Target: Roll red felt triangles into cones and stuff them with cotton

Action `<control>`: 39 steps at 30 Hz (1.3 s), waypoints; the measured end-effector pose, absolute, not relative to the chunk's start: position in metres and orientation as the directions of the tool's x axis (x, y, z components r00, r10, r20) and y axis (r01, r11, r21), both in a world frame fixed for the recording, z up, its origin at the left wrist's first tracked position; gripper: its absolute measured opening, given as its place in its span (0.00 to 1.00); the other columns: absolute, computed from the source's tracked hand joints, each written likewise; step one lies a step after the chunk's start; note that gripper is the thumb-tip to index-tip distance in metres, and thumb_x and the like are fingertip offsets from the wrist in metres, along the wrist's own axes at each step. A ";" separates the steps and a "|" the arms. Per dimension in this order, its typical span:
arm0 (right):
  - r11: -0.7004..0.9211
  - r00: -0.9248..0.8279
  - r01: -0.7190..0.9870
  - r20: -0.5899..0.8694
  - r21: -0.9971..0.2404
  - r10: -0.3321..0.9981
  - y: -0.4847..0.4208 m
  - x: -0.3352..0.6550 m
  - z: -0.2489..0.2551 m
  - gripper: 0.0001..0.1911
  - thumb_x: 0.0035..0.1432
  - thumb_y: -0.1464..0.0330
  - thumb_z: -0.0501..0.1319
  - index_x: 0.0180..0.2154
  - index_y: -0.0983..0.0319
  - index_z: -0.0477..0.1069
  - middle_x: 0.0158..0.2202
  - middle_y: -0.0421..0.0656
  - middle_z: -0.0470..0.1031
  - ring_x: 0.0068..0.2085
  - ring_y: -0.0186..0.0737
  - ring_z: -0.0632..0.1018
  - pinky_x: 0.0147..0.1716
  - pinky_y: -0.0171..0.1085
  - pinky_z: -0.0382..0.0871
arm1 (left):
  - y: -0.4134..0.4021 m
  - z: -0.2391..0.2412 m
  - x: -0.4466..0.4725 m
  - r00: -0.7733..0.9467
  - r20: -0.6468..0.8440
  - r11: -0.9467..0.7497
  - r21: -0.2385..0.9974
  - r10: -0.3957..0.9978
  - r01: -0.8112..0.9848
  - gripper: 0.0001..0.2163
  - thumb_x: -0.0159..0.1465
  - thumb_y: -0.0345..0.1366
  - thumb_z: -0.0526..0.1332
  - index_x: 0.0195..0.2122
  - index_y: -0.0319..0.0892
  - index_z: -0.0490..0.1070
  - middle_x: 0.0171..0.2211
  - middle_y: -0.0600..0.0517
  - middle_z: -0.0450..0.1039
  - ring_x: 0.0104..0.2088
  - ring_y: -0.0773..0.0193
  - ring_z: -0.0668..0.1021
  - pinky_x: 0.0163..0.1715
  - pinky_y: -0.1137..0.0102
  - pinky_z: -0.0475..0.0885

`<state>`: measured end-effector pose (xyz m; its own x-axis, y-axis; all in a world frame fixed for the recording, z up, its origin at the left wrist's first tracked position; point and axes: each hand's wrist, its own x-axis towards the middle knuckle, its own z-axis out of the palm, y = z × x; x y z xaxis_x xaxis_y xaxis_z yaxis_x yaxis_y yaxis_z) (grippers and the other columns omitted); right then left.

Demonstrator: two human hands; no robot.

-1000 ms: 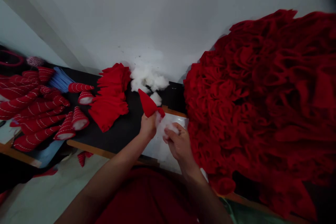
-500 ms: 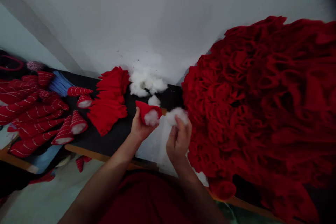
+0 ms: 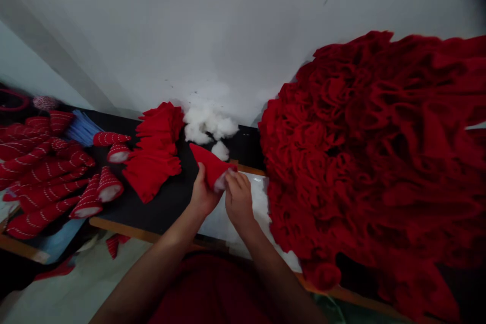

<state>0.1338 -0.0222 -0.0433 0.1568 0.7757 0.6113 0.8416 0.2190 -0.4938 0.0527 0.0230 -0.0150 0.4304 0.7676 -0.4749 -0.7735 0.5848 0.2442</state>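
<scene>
My left hand (image 3: 205, 193) is closed around a red felt cone (image 3: 209, 163), its tip pointing up and left. White stuffing (image 3: 220, 182) fills the cone's open end. At that opening my right hand (image 3: 239, 197) presses its bent fingers onto the stuffing, and the fingers cover part of it. Just beyond the cone lies a small tuft of stuffing (image 3: 220, 151), with a larger heap of stuffing (image 3: 208, 124) behind it against the wall. A row of red felt pieces (image 3: 154, 147) lies left of my hands.
A tall pile of red felt pieces (image 3: 360, 162) rises on the right. Several striped red stuffed cones (image 3: 45, 172) and a bundle of blue strips (image 3: 83, 127) lie at left on the black table (image 3: 167, 210). White sheets (image 3: 260, 197) lie under my hands, and the wall (image 3: 190, 25) stands behind.
My right hand has moved left with its tuft of stuffing to the cone's opening. The cone has turned, so its side now faces me and its opening points down and right.
</scene>
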 end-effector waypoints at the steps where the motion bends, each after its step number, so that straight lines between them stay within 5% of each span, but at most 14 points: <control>1: 0.209 0.143 0.846 0.587 -0.490 0.797 -0.021 0.137 -0.042 0.14 0.54 0.78 0.47 0.38 0.64 0.69 0.36 0.49 0.71 0.41 0.43 0.69 0.42 0.45 0.66 | 0.022 -0.016 0.053 0.447 -0.468 0.603 0.263 0.762 -0.753 0.21 0.60 0.48 0.50 0.35 0.33 0.71 0.31 0.45 0.75 0.37 0.61 0.76 0.44 0.67 0.67; 7: 0.124 0.309 0.756 0.517 -0.643 0.798 -0.019 0.139 -0.033 0.19 0.49 0.78 0.50 0.44 0.65 0.63 0.38 0.47 0.70 0.39 0.40 0.71 0.38 0.40 0.68 | 0.018 -0.020 0.055 0.422 -0.476 0.607 0.355 0.772 -0.711 0.19 0.61 0.45 0.51 0.35 0.34 0.72 0.32 0.46 0.75 0.35 0.63 0.76 0.41 0.70 0.68; 10: 0.140 0.385 0.730 0.571 -0.669 0.725 -0.022 0.134 -0.031 0.13 0.50 0.77 0.52 0.39 0.63 0.65 0.39 0.47 0.67 0.41 0.40 0.69 0.39 0.39 0.68 | 0.018 -0.019 0.054 0.442 -0.464 0.616 0.342 0.768 -0.710 0.20 0.62 0.46 0.49 0.35 0.32 0.72 0.32 0.45 0.75 0.35 0.62 0.76 0.41 0.69 0.68; 15: 0.272 0.174 0.839 0.705 -0.471 0.687 -0.025 0.124 -0.030 0.14 0.53 0.78 0.48 0.38 0.63 0.68 0.37 0.46 0.66 0.41 0.42 0.65 0.41 0.42 0.65 | 0.014 -0.015 0.051 0.480 -0.476 0.650 0.305 0.737 -0.696 0.22 0.63 0.46 0.47 0.32 0.32 0.72 0.31 0.45 0.75 0.36 0.62 0.76 0.43 0.69 0.67; 19: 0.357 0.080 0.774 0.641 -0.522 0.764 -0.023 0.123 -0.031 0.18 0.50 0.81 0.46 0.39 0.64 0.67 0.35 0.46 0.68 0.40 0.41 0.67 0.40 0.40 0.66 | 0.011 -0.015 0.050 0.480 -0.457 0.642 0.325 0.749 -0.694 0.22 0.62 0.46 0.47 0.32 0.34 0.73 0.32 0.46 0.75 0.37 0.62 0.76 0.45 0.68 0.66; 25: 0.241 0.364 0.692 0.617 -0.681 0.697 -0.023 0.126 -0.032 0.12 0.49 0.78 0.50 0.36 0.62 0.65 0.35 0.45 0.66 0.39 0.40 0.69 0.37 0.39 0.69 | 0.010 -0.014 0.051 0.414 -0.481 0.607 0.374 0.773 -0.701 0.18 0.62 0.44 0.50 0.31 0.34 0.73 0.30 0.48 0.75 0.37 0.63 0.76 0.46 0.68 0.66; 31: 0.353 0.022 0.793 0.603 -0.496 0.797 -0.026 0.120 -0.029 0.21 0.51 0.80 0.46 0.46 0.67 0.64 0.43 0.50 0.69 0.49 0.45 0.65 0.48 0.47 0.63 | 0.011 -0.017 0.047 0.421 -0.485 0.612 0.354 0.767 -0.707 0.18 0.59 0.47 0.52 0.33 0.36 0.74 0.33 0.47 0.76 0.43 0.61 0.74 0.49 0.68 0.63; 39: 0.437 -0.037 0.700 0.582 -0.565 0.813 -0.028 0.128 -0.025 0.19 0.51 0.81 0.46 0.43 0.66 0.66 0.41 0.50 0.64 0.44 0.42 0.67 0.43 0.42 0.68 | 0.009 -0.026 0.041 0.452 -0.421 0.611 0.422 0.786 -0.669 0.18 0.54 0.47 0.59 0.36 0.36 0.72 0.37 0.46 0.75 0.44 0.58 0.73 0.48 0.67 0.65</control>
